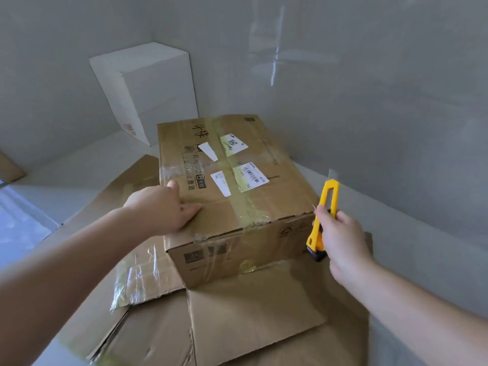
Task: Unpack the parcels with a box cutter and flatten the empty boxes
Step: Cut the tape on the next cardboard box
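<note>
A sealed brown cardboard parcel (pixel 264 207) with tape strips and white shipping labels sits in the middle, on top of flattened cardboard (pixel 253 313). My left hand (pixel 163 207) rests flat on the parcel's near left top edge, fingers straight. My right hand (pixel 340 236) grips a yellow box cutter (pixel 323 215) just off the parcel's near right corner, its blade end pointing up and away. The cutter's black butt end shows below my hand.
A white box (pixel 148 88) stands in the far corner against the grey walls. A piece of brown cardboard (pixel 9 165) leans at the far left edge. Loose clear tape (pixel 134 278) clings to the flattened cardboard on the left.
</note>
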Tool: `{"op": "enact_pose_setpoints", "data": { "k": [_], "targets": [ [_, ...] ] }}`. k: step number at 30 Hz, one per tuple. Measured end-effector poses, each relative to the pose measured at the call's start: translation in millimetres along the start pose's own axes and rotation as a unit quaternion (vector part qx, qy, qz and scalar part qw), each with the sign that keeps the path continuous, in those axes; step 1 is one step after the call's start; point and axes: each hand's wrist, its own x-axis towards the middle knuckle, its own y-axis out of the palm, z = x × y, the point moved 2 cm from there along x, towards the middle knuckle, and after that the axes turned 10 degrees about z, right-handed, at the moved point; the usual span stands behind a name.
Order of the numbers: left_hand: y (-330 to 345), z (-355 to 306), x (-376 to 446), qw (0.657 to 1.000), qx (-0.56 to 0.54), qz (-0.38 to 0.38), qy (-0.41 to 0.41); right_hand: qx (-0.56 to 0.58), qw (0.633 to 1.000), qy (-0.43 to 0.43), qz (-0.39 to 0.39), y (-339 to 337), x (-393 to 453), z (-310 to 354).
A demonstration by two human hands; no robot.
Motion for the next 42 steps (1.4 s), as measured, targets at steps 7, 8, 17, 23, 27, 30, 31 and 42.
{"op": "enact_pose_setpoints", "data": {
  "k": [7,8,17,23,27,30,31,42],
  "targets": [
    [-4.3,-11.3,3.2,0.986,0.018,-0.021,0.162,0.044,0.994,0.09,0.046,10.0,-34.9,-40.2],
    [-3.0,-18.1,1.4,0.977,0.006,-0.004,0.212,0.047,0.993,0.094,0.051,14.2,-36.4,-40.4],
    [1.7,-39.8,-4.4,0.943,-0.061,0.054,0.324,0.076,0.991,0.097,0.047,31.3,-47.8,-33.6],
    [6.0,-35.6,-4.6,0.935,-0.083,0.041,0.342,0.065,0.991,0.094,0.067,33.1,-53.0,-32.0],
    [8.1,-34.5,-3.6,0.928,-0.094,0.037,0.358,0.056,0.991,0.097,0.079,32.5,-53.3,-30.4],
    [8.0,-35.1,-5.1,0.925,-0.09,0.026,0.367,0.051,0.989,0.099,0.099,34.8,-57.3,-32.1],
    [8.1,-34.9,-5.7,0.924,-0.091,0.024,0.37,0.053,0.988,0.101,0.109,36.5,-59.3,-32.2],
    [8.2,-28.7,-10.5,0.919,-0.105,0.017,0.379,0.028,0.975,0.095,0.198,63.3,-80.8,-35.5]
  ]
}}
